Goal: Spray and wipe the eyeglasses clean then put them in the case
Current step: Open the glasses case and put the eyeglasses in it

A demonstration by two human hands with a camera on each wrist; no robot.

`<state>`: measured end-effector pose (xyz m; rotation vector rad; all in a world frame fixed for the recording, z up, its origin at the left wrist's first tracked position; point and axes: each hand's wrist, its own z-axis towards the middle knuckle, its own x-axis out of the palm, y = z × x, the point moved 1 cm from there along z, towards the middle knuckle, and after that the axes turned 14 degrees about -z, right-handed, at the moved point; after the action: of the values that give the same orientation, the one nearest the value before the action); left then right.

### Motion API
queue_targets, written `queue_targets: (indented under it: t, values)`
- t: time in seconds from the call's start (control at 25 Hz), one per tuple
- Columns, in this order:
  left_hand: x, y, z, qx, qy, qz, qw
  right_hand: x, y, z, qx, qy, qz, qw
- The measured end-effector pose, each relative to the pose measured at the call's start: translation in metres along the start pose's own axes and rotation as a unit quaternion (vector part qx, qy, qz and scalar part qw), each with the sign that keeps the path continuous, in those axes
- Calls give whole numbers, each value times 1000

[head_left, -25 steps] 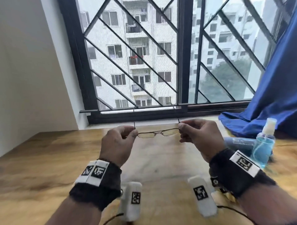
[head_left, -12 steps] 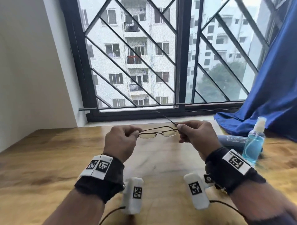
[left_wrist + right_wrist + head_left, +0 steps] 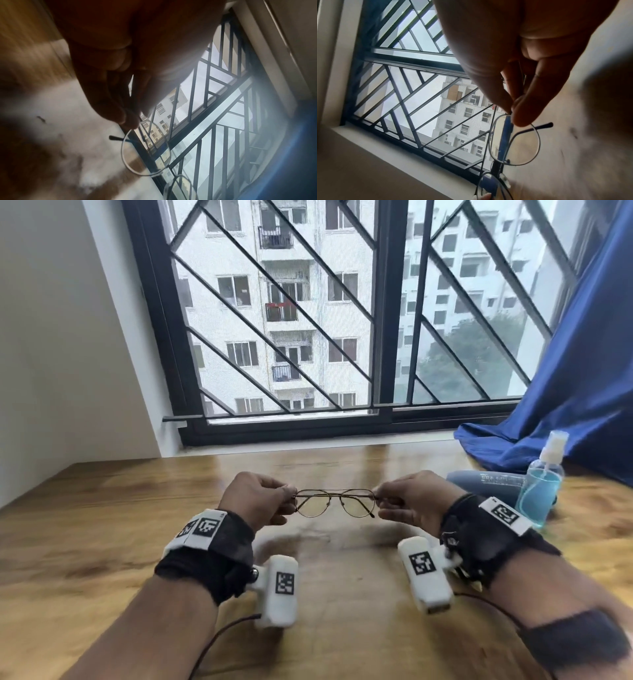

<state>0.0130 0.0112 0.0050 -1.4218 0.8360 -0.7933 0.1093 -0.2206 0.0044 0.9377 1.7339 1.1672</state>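
You held the eyeglasses [image 3: 334, 503] in the air above the wooden table [image 3: 102, 525], your left hand [image 3: 255, 501] pinching one end of the frame and your right hand [image 3: 412, 500] pinching the other. The spray bottle [image 3: 541, 491] stood on the table to your right, beside the blue case [image 3: 486, 482] and the blue curtain [image 3: 565, 388].

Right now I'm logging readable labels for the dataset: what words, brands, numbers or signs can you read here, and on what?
No text can be read.
Eyeglass case: a line of print, too blurred to read.
Wrist bands and wrist cameras: black-and-white square marker codes, no words.
Spray bottle: no label visible.
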Motion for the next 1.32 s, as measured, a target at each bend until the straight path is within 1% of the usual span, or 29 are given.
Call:
queue_targets:
  t: [0.08, 0.16, 0.28, 0.36, 0.48, 0.6, 0.68, 0.72, 0.76, 0.8, 0.84, 0.88, 0.92, 1.0, 1.08, 1.24, 1.32]
  values:
    - [0, 4, 1, -50, 19, 3, 999, 2, -4, 3, 29, -4, -20, 999]
    - [0, 6, -1, -90, 26, -11, 996, 2, -6, 3, 37, -15, -40, 998]
    - [1, 7, -2, -116, 26, -12, 993, 7, -8, 1, 25, -10, -73, 997]
    - [2, 7, 0, -115, 26, -4, 993, 10, -10, 3, 15, -9, -78, 997]
    - [3, 8, 0, -109, 23, 6, 994, 10, -10, 4, 6, -30, -99, 995]
    - [0, 11, 3, -100, 11, 14, 995, 13, -7, 0, 3, -20, -107, 994]
    - [-5, 11, 8, -61, -6, 42, 997, 9, -2, -3, -4, -24, -124, 992]
    - [-6, 8, 10, -30, -12, 55, 998, 4, 2, -4, -16, -39, -137, 990]
    - [-5, 4, 9, 5, -12, 62, 998, -3, 7, -4, -41, -75, -172, 981]
    - [-4, 0, 8, 41, -7, 65, 997, -13, 13, -6, -73, -132, -237, 960]
    - [-1, -4, 5, 74, 1, 66, 995, -25, 20, -8, -103, -190, -310, 926]
    - [2, -8, 0, 102, 8, 68, 992, -35, 25, -9, -118, -234, -375, 889]
    - [6, -11, -4, 123, 17, 75, 989, -46, 27, -10, -113, -254, -428, 860]
    - [13, -14, -12, 145, 30, 92, 985, -64, 23, -4, -68, -244, -510, 822]
    - [18, -15, -16, 147, 41, 87, 984, -74, 16, 3, -28, -216, -560, 799]
    - [23, -17, -23, 146, 62, 91, 983, -85, 2, 21, 2, -201, -599, 775]
    - [24, -19, -26, 151, 62, 108, 981, -89, -4, 29, 19, -193, -602, 775]
